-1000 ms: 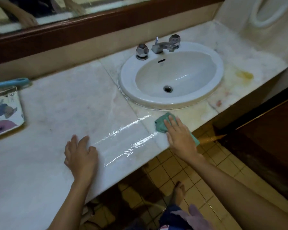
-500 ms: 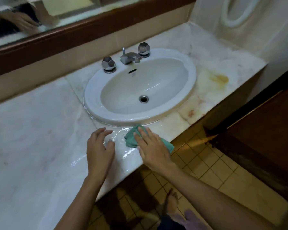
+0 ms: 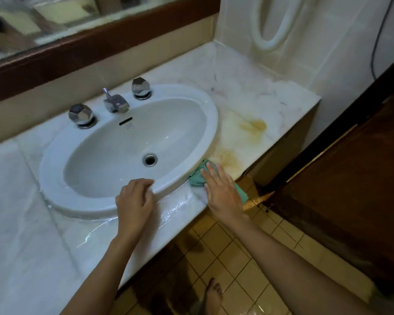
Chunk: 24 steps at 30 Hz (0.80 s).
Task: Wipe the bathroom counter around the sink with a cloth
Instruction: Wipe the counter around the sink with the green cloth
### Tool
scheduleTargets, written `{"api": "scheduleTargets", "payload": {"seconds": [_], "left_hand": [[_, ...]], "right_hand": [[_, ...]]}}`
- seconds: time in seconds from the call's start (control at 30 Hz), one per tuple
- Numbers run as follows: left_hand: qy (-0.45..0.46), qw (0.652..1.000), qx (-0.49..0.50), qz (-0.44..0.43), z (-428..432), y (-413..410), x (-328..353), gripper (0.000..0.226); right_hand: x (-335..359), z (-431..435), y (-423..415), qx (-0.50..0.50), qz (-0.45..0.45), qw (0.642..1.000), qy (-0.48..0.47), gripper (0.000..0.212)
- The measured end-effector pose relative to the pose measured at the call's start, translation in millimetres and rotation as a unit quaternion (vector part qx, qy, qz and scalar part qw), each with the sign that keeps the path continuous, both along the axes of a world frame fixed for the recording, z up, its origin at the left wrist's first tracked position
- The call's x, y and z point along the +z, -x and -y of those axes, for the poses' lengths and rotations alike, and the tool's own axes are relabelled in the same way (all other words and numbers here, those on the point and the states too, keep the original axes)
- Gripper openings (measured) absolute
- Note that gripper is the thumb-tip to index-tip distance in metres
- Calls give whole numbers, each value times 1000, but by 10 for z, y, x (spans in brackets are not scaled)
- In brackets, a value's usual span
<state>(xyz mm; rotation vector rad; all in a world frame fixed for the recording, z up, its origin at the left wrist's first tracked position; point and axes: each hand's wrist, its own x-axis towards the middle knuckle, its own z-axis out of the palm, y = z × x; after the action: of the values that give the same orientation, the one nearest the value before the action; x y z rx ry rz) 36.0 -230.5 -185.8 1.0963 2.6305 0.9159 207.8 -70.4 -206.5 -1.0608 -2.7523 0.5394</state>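
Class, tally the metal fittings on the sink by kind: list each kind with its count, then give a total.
Faceted tap knobs: 2, left knob and right knob
Spout: 1, spout
Drain: 1, drain
Total: 4

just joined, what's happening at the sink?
A person is wiping the marble counter with a green cloth. The right hand presses the cloth flat on the counter's front edge, against the sink rim at its right side. The left hand rests on the sink's front rim. The strip in front of the sink looks wet and shiny; yellowish stains lie just beyond the cloth, to the sink's right.
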Motion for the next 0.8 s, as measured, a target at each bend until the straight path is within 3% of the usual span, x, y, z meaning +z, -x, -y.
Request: {"api": "scheduleTargets", "payload": {"seconds": [0.13,0.3,0.43,0.53,0.7,0.8], "left_hand": [[75,992,-76,-74,49,44,-74,57],[56,996,-38,-60,6,17,-59,55],[36,998,44,-17,-94,-100,1,46],[21,996,85,18,-193,-182,78,42],[-61,990,86,90,-408,-339,190,32],[-84,991,48,89,-639,-381,203,29]], "right_hand": [[-52,-7,26,-6,-22,999,-25,49],[-23,-75,-8,21,-19,1000,-5,59],[45,-72,15,-43,-120,985,118,43],[224,-175,-45,-111,-219,924,293,33],[568,-625,-228,-297,-390,743,456,30],[757,-1042,-399,-347,-429,717,426,29]]}}
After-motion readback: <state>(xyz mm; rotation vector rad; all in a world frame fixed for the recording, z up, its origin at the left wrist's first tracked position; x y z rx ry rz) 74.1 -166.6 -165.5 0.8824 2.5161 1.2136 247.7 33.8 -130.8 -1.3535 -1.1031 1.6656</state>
